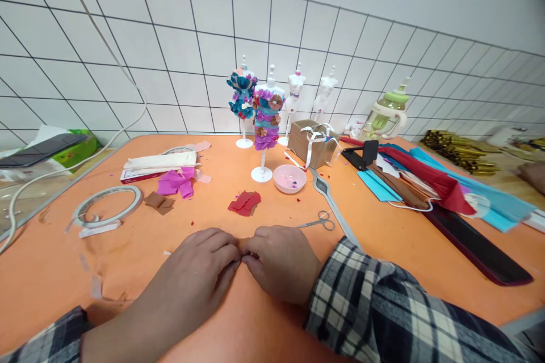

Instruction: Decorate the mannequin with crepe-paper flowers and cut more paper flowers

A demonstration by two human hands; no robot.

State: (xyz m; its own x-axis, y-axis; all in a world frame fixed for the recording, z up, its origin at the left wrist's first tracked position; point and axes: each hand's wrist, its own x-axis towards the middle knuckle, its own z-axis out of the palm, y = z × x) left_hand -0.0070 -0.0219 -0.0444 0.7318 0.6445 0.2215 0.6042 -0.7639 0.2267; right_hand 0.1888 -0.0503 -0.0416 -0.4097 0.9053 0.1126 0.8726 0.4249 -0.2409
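Shiny metal scissors (318, 222), matt papery red pieces (245, 203)

Rear boundary: a white tiled wall (204, 39) with dark joints; before it, toward the right, stands a clear bottle (389, 110) with a green lid and pale handle, upright. At the far left, a white cable (12, 215) loops down past a dark flat device (40, 149) lying beside a green packet (80, 153), contents not determinable. Right side: a black object (361, 154), type unclear, lies near a light-blue mask (378, 184) with a white loop, a long dark case (477, 244) lies nearer the viewer, and a shiny gold bundle (457, 150) occupies the adjoining surface.
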